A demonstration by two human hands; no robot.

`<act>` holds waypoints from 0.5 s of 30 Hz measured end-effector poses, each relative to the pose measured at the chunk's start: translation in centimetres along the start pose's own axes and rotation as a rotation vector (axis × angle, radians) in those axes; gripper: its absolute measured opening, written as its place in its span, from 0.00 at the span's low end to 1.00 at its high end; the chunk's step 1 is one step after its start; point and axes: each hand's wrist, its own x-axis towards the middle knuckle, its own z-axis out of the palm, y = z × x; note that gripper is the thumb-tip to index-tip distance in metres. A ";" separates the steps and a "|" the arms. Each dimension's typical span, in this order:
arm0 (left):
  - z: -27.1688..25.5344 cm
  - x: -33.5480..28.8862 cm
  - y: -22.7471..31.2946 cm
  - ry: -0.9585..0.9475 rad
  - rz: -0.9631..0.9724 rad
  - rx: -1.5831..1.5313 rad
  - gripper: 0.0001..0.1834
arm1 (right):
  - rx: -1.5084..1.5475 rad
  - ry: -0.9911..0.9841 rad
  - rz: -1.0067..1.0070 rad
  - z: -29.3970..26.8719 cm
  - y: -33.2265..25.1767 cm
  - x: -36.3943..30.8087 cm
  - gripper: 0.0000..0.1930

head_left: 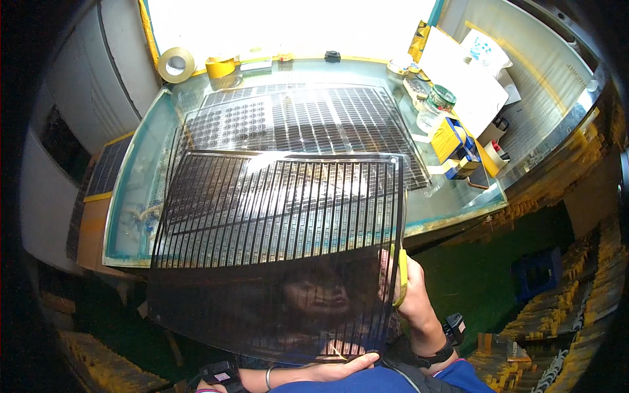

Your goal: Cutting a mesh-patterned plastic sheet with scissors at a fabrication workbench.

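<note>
A large, dark see-through film sheet [275, 262] with black stripes is held up in front of me, tilted over the table's near edge. My left hand [347, 367] pinches its bottom edge, thumb on the near side and fingers partly seen through the film. At the right edge of the sheet, my right hand [411, 295] is closed round a yellow-green looped handle [401, 275], perhaps of scissors; its fingers are partly behind the film. More patterned film sheets [327, 118] lie flat on the glass-topped table [452, 209] beyond, partly covered by the raised sheet.
Tape rolls [175, 65] stand along the table's back edge before a bright white panel [295, 26]. At the right are a clear jar [434, 108], a yellow and blue tape dispenser [455, 144] and a white board [465, 75]. A blue crate [537, 274] sits on the green floor.
</note>
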 end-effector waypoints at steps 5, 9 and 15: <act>0.9 -1.4 2.5 0.002 -0.146 0.040 0.28 | 0.065 -0.024 0.003 -0.1 -0.3 0.3 0.09; 0.9 -0.8 2.0 0.017 -0.169 0.117 0.28 | -0.009 0.025 -0.098 -0.7 -0.5 1.1 0.10; 0.7 -1.2 1.8 0.019 -0.149 0.090 0.22 | 0.099 0.004 -0.028 -0.9 -1.1 1.4 0.10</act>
